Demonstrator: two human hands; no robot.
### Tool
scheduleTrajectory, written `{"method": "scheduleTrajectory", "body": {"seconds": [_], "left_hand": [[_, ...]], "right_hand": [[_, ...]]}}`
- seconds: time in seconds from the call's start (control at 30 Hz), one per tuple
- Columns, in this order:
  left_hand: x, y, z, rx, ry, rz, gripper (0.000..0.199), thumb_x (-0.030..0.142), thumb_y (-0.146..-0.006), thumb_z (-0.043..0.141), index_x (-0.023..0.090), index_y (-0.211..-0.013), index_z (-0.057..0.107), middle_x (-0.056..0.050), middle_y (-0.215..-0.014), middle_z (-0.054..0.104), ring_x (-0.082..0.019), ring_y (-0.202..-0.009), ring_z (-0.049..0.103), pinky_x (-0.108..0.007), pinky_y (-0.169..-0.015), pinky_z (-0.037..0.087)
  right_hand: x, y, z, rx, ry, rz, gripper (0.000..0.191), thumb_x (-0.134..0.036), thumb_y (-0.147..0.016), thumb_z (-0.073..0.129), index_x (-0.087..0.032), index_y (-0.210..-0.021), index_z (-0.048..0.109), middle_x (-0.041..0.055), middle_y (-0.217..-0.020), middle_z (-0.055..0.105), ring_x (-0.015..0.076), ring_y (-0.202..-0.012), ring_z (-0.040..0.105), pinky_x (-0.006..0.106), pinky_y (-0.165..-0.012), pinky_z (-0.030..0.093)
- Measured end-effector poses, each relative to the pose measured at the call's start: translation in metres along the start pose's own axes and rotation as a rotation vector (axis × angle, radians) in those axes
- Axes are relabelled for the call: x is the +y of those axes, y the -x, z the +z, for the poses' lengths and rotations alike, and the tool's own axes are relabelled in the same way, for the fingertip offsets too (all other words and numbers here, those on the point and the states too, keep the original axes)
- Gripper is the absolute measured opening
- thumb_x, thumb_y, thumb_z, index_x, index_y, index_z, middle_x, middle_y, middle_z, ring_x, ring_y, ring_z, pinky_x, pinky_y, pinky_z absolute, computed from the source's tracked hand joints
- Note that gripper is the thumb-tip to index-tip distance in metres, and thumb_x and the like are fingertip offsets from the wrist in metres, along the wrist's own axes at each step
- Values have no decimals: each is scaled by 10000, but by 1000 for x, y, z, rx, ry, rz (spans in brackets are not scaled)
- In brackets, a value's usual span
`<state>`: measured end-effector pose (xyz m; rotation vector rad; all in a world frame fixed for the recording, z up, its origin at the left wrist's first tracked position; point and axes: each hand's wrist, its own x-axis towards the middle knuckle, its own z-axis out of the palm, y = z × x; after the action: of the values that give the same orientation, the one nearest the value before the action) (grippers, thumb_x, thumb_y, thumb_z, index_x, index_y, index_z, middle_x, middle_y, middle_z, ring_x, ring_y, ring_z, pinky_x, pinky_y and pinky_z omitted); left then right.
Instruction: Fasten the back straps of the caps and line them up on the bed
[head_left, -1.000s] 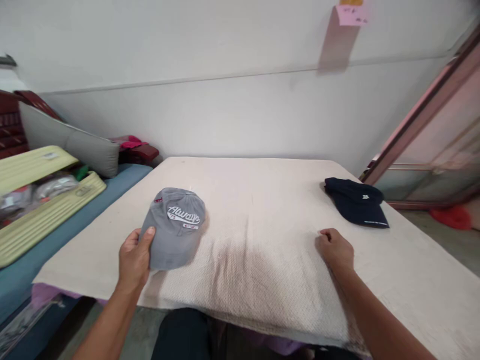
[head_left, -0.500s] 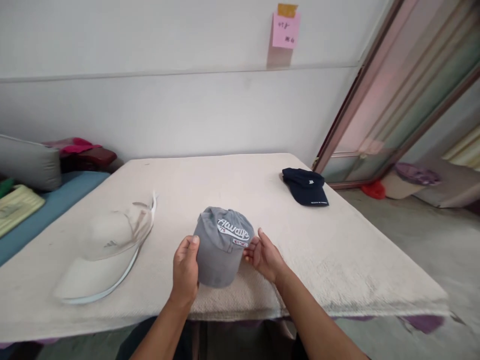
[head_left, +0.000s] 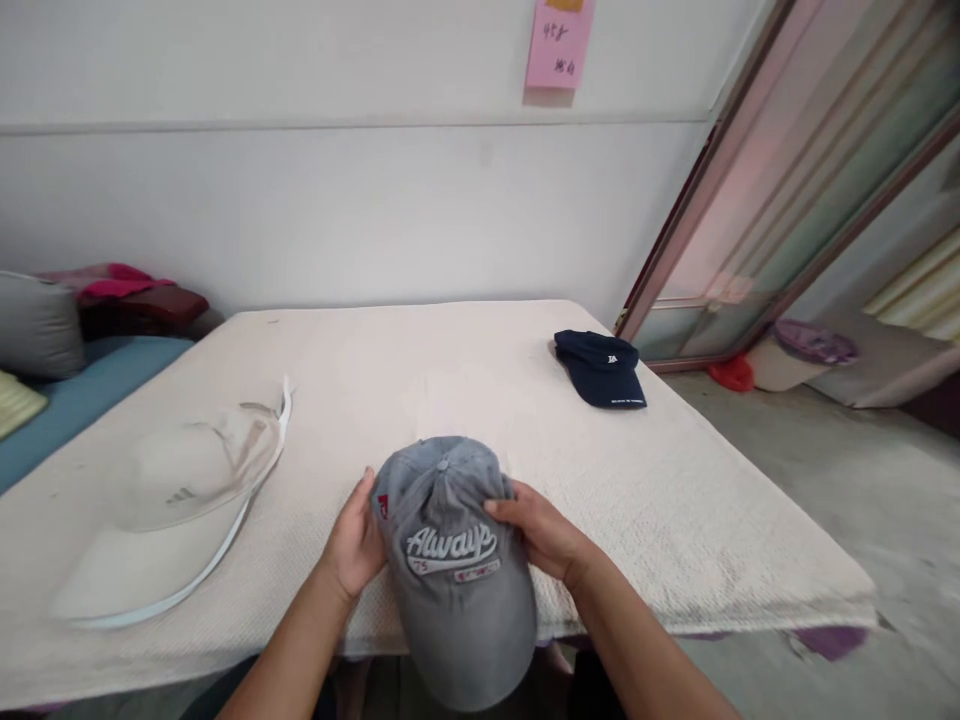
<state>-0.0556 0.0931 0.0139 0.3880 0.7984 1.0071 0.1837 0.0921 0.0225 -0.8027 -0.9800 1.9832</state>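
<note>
A grey baseball cap (head_left: 480, 640) with "Always" lettering on its front is tilted over the table's near edge, its brim toward me. On its right side my right hand (head_left: 544, 530) grips the crown, thumb on top and the other fingers hidden below. Against the left side rests my left hand (head_left: 356, 540), closed about the cap's edge, with its fingers mostly out of sight behind the fabric. A small red tag shows on the crown's left.
A pale wide-brimmed sun hat (head_left: 176, 475) lies at the table's left. Toward the back right sits a navy cap (head_left: 600, 368). The table (head_left: 420, 360) has a cream cloth and meets the wall. A pink note (head_left: 559, 45) hangs above; a glass sliding door (head_left: 757, 200) stands at right.
The grey cap has come nearer to me, its brim now past the table edge and its crown top facing up. My right hand has gone from beside the cap to gripping it.
</note>
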Motion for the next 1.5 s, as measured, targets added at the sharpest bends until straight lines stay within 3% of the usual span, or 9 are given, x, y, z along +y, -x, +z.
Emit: {"method": "scheduleTrajectory", "body": {"seconds": [0.13,0.23,0.37,0.53,0.7,0.8,0.9,1.1,1.5], "left_hand": [[15,-4,-6,138,-60,148,389,190,-629,683,183,-1018,691,-62,-890,754,-281,-908,683,-392,-842,522],[18,-3,-7,126,-131,208,466,91,-533,643,205,-982,704,-32,-835,753,-272,-844,692,-366,-773,543],[18,-2,-5,77,-192,231,459,44,-498,605,184,-918,727,-39,-821,754,-263,-783,690,-347,-717,534],[13,0,-3,-14,-324,97,429,-7,-499,611,167,-862,757,-44,-728,744,-226,-685,671,-279,-609,487],[7,-4,5,-159,-321,22,299,203,-695,667,155,-980,743,-82,-793,741,-214,-664,647,-301,-623,472],[6,-10,11,-72,-319,97,332,401,-802,622,166,-1010,730,-105,-896,741,-244,-797,659,-333,-748,478],[7,-16,13,30,-378,142,289,343,-759,691,167,-986,722,-83,-901,738,-228,-819,655,-320,-789,469],[5,-20,15,36,-376,134,114,168,-668,691,166,-782,703,-14,-747,682,-144,-670,599,-234,-663,443],[1,-14,17,-76,-380,171,136,272,-783,608,155,-774,675,-16,-702,590,-137,-648,523,-236,-624,407]], "right_hand": [[9,0,9,-236,276,105,393,-296,-686,769,-164,-1045,681,81,-997,687,243,-964,624,426,-949,429],[11,-5,11,-298,228,128,480,-316,-674,781,-191,-1120,654,88,-1069,670,246,-1010,611,421,-971,415],[10,-16,9,-170,-56,88,434,-439,-754,703,-198,-1110,643,99,-1077,667,239,-967,621,399,-929,440],[5,-35,6,80,-211,-56,295,-439,-798,638,-192,-955,674,60,-877,686,199,-822,617,324,-789,482],[-3,-43,-3,177,-181,-102,276,-326,-756,677,-192,-995,642,-5,-668,604,122,-552,529,244,-542,429],[-9,-39,-8,150,-88,-117,261,-381,-816,623,-177,-977,646,-34,-590,523,86,-476,433,213,-467,346],[-15,-34,-11,121,42,-101,294,-427,-839,596,-151,-911,669,-33,-583,498,71,-470,396,206,-449,282],[-18,-34,-12,187,67,-82,82,-231,-715,680,-168,-722,628,26,-749,638,114,-605,539,246,-576,377],[-17,-37,3,92,169,-32,195,-353,-786,657,-164,-753,616,-65,-493,415,52,-422,251,212,-414,138]]}}
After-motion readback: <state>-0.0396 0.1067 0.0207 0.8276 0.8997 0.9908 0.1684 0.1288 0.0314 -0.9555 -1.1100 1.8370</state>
